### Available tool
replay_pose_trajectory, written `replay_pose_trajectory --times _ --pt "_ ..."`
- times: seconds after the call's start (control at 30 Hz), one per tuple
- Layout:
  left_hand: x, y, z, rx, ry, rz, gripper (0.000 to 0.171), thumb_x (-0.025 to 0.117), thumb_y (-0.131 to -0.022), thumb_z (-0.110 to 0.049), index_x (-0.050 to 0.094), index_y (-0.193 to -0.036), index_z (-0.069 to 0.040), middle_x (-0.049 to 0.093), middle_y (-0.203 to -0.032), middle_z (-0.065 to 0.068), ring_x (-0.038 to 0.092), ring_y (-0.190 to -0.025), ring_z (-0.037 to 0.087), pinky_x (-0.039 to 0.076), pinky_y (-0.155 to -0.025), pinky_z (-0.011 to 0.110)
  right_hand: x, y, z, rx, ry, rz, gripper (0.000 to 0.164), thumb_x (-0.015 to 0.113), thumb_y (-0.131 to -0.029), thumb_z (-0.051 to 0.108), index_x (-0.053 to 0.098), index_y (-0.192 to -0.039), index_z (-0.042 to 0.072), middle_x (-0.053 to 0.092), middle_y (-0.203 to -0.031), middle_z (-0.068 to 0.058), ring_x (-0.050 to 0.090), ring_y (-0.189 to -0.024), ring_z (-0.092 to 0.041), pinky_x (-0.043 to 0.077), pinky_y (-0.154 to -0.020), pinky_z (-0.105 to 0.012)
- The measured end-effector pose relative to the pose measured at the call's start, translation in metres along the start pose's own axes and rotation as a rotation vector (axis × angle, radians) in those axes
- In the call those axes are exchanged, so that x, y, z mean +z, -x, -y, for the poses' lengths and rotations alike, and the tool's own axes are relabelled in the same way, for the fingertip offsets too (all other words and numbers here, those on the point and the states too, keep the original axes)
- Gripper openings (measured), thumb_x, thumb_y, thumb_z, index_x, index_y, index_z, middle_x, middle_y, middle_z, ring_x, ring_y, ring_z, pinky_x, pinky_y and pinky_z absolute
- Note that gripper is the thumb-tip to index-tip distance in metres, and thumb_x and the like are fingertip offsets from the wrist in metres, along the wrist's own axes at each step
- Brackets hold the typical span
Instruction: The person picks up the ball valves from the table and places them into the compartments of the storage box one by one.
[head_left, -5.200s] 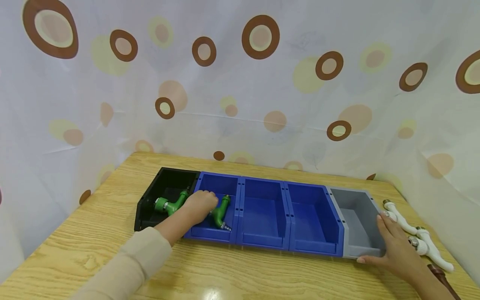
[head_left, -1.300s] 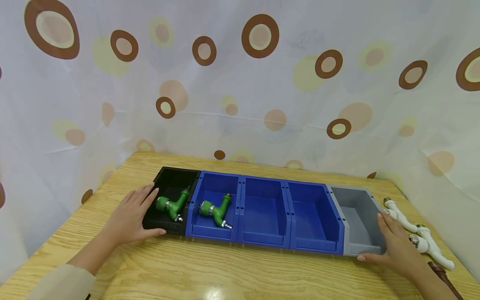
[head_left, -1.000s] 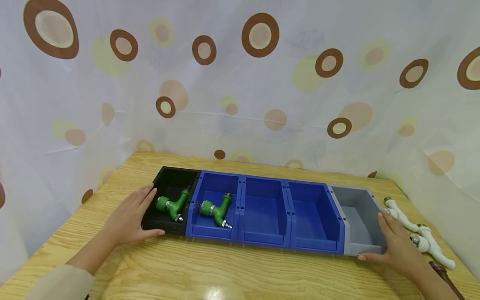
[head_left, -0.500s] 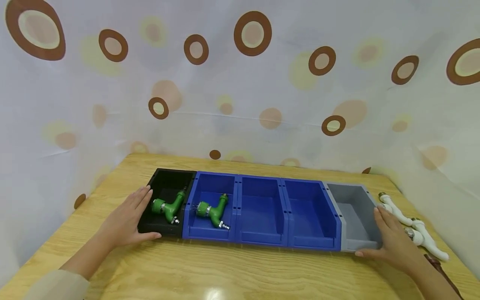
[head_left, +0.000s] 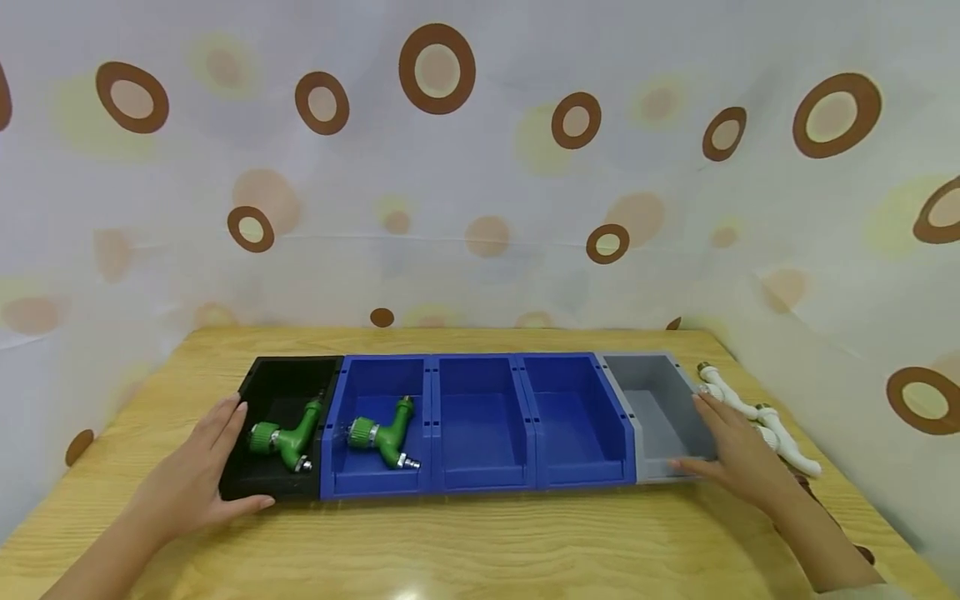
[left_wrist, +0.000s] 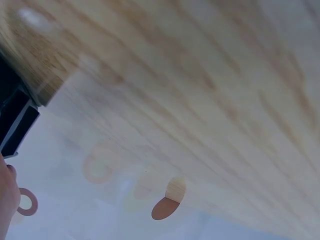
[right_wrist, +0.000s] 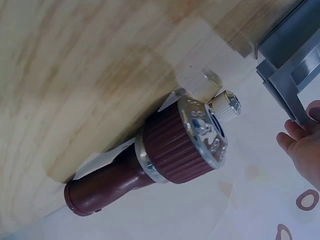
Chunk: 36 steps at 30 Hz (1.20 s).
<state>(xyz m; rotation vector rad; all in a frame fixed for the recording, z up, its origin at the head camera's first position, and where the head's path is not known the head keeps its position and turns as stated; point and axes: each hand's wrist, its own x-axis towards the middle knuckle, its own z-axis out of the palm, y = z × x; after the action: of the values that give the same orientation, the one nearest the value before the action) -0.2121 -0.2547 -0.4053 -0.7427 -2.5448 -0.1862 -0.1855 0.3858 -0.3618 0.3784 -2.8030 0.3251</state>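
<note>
Five open bins stand side by side in one row. My left hand [head_left: 180, 483] rests at the outer left side of the black bin [head_left: 270, 487], fingers extended along its wall and thumb by its front corner. On the other end, my right hand [head_left: 738, 454] touches the grey bin [head_left: 618, 367] the same way. One green tap [head_left: 288, 437] lies in the black bin. Another green tap [head_left: 384, 433] with a metal spout tip lies in the first blue bin [head_left: 378, 483]. Nothing shows inside the middle blue bin [head_left: 483, 479], the right blue bin [head_left: 585, 473] or the grey one.
Right of the row lie two white taps [head_left: 787, 446] on the wooden table [head_left: 465, 550]. A brown tap [right_wrist: 170, 145] with a ribbed handle is close by, mostly behind my right forearm in the head view. A patterned curtain [head_left: 495, 183] hangs behind the table.
My left hand was over the green tap in the first blue bin; it has since moved left to the black bin. The right hand stays at the grey bin. The head view has turned right.
</note>
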Motion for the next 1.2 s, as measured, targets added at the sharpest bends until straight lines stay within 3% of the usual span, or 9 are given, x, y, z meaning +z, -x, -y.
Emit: replay_pose_trajectory --times 0.03,0.1,0.2,0.4,0.53,0.57,0.73,0.8,1.2 --pt "-0.002 0.004 0.001 -0.005 -0.001 -0.002 0.121 0.074 -0.061 -0.062 0.019 -0.146 0.004 0.027 -0.147 0.025 0.012 -0.144 0.023 0.038 -0.104 0.044 0.000 -0.003 0.002 0.002 -0.009 -0.005 0.091 0.072 -0.076 0.041 0.033 -0.136 -0.015 0.037 -0.135 -0.038 0.035 -0.120 -0.056 0.033 -0.091 -0.067" --pt "-0.004 0.010 0.004 -0.008 0.004 -0.014 0.123 0.075 -0.060 -0.061 0.018 -0.146 0.004 0.026 -0.147 0.025 0.009 -0.145 0.022 0.020 -0.114 0.026 0.001 -0.008 0.005 -0.004 -0.030 -0.047 0.076 0.067 -0.083 0.035 0.038 -0.133 -0.015 0.042 -0.131 -0.037 0.039 -0.117 -0.055 0.036 -0.090 -0.065" --pt "-0.006 0.017 0.008 -0.012 0.008 -0.028 0.123 0.076 -0.059 -0.061 0.019 -0.145 0.006 0.026 -0.147 0.026 0.007 -0.145 0.022 -0.010 -0.100 0.004 0.002 -0.012 0.006 -0.009 -0.035 -0.139 0.057 0.062 -0.089 0.024 0.045 -0.129 -0.012 0.048 -0.126 -0.035 0.046 -0.112 -0.052 0.041 -0.085 -0.062" --pt "-0.008 0.020 0.007 -0.029 0.008 -0.015 0.123 0.076 -0.059 -0.060 0.019 -0.145 0.006 0.025 -0.147 0.026 0.005 -0.145 0.022 -0.011 -0.099 0.004 -0.003 -0.011 -0.004 0.020 0.019 -0.244 0.043 0.061 -0.089 0.016 0.053 -0.121 -0.013 0.055 -0.115 -0.035 0.055 -0.094 -0.049 0.047 -0.071 -0.058" --pt "-0.006 0.018 0.005 -0.037 0.021 -0.006 0.121 0.076 -0.060 -0.058 0.019 -0.146 0.006 0.023 -0.149 0.026 0.004 -0.145 0.022 -0.008 -0.106 0.009 -0.011 -0.006 -0.013 0.078 0.025 -0.236 0.044 0.061 -0.089 0.016 0.052 -0.120 -0.015 0.054 -0.113 -0.038 0.050 -0.100 -0.053 0.043 -0.077 -0.061" --pt "-0.006 0.018 0.004 -0.045 0.020 0.002 0.121 0.076 -0.061 -0.058 0.018 -0.146 0.005 0.021 -0.150 0.025 0.002 -0.146 0.021 -0.002 -0.112 0.017 -0.014 -0.005 -0.015 0.094 0.026 -0.230 0.045 0.060 -0.089 0.016 0.052 -0.120 -0.015 0.053 -0.114 -0.038 0.050 -0.100 -0.054 0.043 -0.077 -0.062" --pt "-0.005 0.016 0.003 -0.052 0.012 0.015 0.120 0.075 -0.062 -0.058 0.017 -0.146 0.005 0.019 -0.152 0.024 -0.003 -0.145 0.018 -0.003 -0.114 0.020 -0.021 0.001 -0.028 0.179 0.048 -0.213 0.042 0.060 -0.088 0.014 0.052 -0.117 -0.016 0.052 -0.115 -0.039 0.047 -0.103 -0.055 0.039 -0.083 -0.063" --pt "-0.005 0.013 0.002 -0.034 0.009 0.007 0.119 0.075 -0.063 -0.059 0.019 -0.145 0.006 0.020 -0.151 0.024 -0.004 -0.145 0.017 -0.013 -0.104 0.009 -0.023 0.004 -0.034 0.209 0.071 -0.200 0.042 0.060 -0.088 0.014 0.053 -0.115 -0.017 0.051 -0.114 -0.040 0.047 -0.102 -0.055 0.040 -0.082 -0.063" --pt "-0.008 0.003 0.005 0.085 -0.032 -0.044 0.116 0.069 -0.065 -0.065 0.023 -0.144 0.008 0.018 -0.153 0.021 -0.008 -0.144 0.012 -0.011 -0.112 0.014 -0.026 0.026 -0.076 0.365 0.104 -0.027 0.050 0.057 -0.090 0.020 0.050 -0.114 -0.023 0.049 -0.112 -0.044 0.045 -0.100 -0.059 0.040 -0.082 -0.063"
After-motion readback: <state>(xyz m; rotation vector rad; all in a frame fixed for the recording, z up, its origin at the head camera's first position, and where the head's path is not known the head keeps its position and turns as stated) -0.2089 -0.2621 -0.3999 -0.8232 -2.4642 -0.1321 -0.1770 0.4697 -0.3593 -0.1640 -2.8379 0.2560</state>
